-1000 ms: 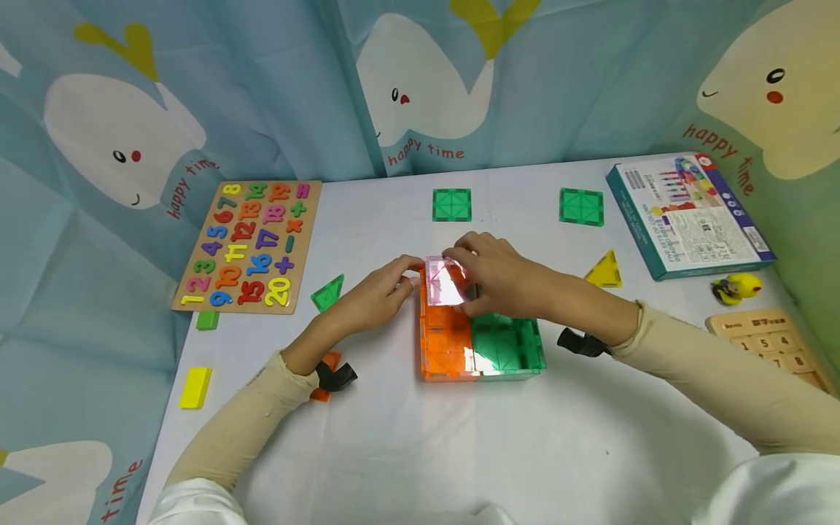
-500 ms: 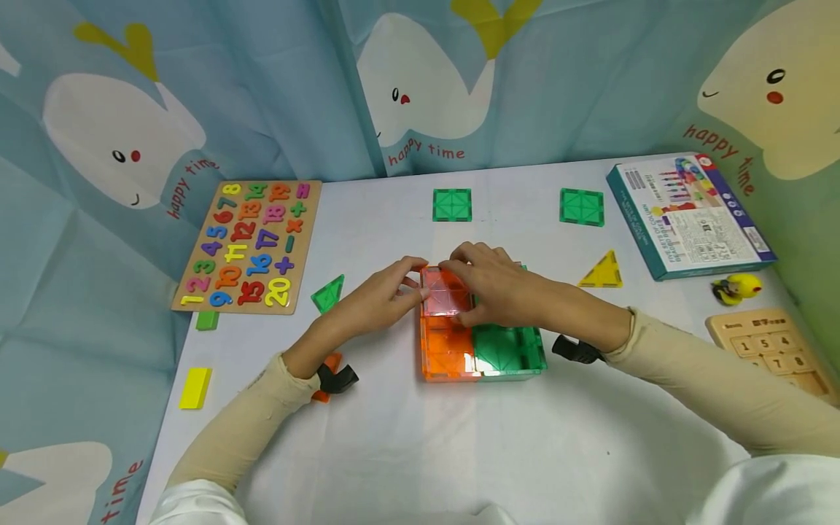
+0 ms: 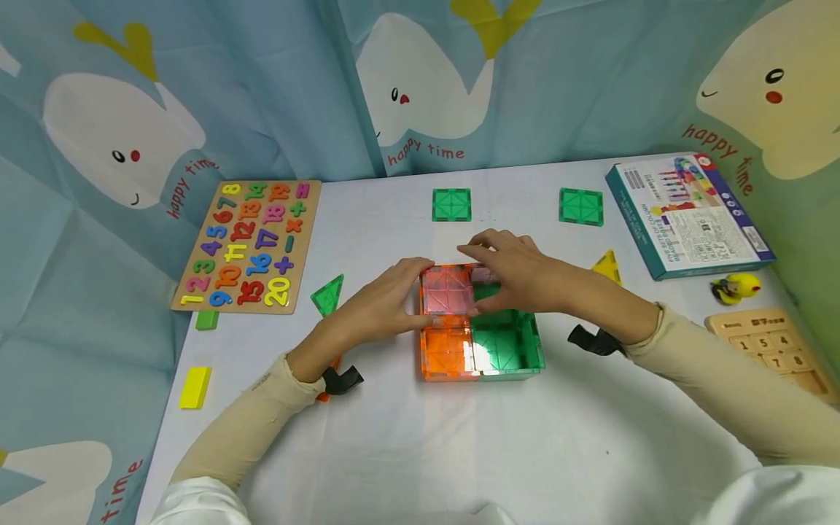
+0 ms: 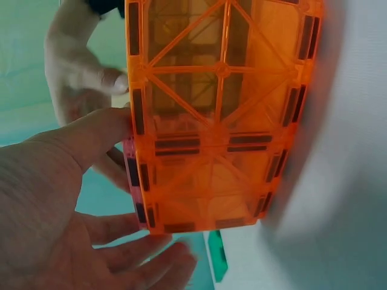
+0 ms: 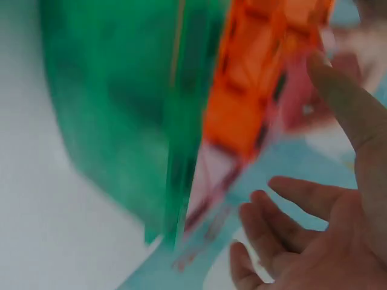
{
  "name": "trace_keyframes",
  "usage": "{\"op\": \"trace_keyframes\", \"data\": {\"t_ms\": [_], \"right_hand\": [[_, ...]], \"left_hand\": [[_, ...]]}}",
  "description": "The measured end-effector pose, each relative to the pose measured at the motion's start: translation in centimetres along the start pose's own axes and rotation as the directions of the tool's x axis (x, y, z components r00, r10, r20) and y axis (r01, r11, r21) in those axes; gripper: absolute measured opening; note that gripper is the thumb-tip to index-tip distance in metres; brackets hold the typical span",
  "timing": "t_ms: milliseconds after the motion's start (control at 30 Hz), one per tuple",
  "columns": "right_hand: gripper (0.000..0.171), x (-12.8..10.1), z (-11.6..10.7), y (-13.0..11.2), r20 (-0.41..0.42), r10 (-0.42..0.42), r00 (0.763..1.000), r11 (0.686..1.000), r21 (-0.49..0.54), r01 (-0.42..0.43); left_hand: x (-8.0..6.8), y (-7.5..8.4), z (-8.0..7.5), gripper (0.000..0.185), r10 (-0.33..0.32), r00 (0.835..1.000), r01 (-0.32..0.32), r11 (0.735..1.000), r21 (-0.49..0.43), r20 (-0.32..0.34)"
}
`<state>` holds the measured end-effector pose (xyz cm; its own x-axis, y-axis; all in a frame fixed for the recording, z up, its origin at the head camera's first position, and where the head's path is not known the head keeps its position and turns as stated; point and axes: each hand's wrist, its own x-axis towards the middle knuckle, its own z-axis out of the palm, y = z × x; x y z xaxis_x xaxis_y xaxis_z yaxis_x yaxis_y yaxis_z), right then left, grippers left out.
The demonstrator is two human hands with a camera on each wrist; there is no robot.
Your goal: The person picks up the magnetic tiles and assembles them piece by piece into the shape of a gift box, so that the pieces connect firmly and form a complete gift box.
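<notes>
pink, square, see-through plastic tile (image 3: 448,290), my left hand (image 3: 387,302) spread at its edge.
my right hand (image 3: 518,275) is wide too; a stray nudge could skew it.

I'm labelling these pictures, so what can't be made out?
Translucent orange plastic wall: left wrist view, cut off by the top edge.
Translucent green plastic wall: right wrist view, detail lost to blur.
Flat orange plastic piece: head view, mostly covered by the left arm.
Yellow triangular plastic tile: head view, lower part hidden by the right forearm.
Fine print on the teal-and-white cardboard box: head view, too small.
</notes>
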<state>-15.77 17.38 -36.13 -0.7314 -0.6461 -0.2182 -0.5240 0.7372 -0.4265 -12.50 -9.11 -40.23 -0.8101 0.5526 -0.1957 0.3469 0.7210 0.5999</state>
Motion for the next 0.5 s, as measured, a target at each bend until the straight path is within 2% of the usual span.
{"op": "trace_keyframes", "data": {"t_ms": [133, 267, 367, 500], "right_hand": [[0.089, -0.1, -2.6, 3.2, 0.023, 0.135, 0.991, 0.990, 0.031, -0.136], [0.089, -0.1, -4.8, 7.8, 0.068, 0.270, 0.960, 0.962, 0.028, -0.272], [0.091, -0.3, -5.6, 11.4, 0.083, 0.347, 0.934, 0.937, -0.001, -0.348], [0.089, -0.3, -5.6, 15.4, 0.081, 0.431, 0.899, 0.902, -0.036, -0.429]], "left_hand": [[0.4, 0.6, 0.3, 0.090, 0.038, 0.999, -0.037, 0.997, 0.065, -0.022], [1.0, 1.1, 0.7, 0.088, 0.065, 0.997, -0.062, 0.990, 0.129, -0.027], [1.5, 1.6, 1.0, 0.087, 0.081, 0.996, -0.076, 0.983, 0.166, -0.024], [2.0, 2.1, 1.2, 0.087, 0.097, 0.995, -0.091, 0.976, 0.196, -0.021]]}}
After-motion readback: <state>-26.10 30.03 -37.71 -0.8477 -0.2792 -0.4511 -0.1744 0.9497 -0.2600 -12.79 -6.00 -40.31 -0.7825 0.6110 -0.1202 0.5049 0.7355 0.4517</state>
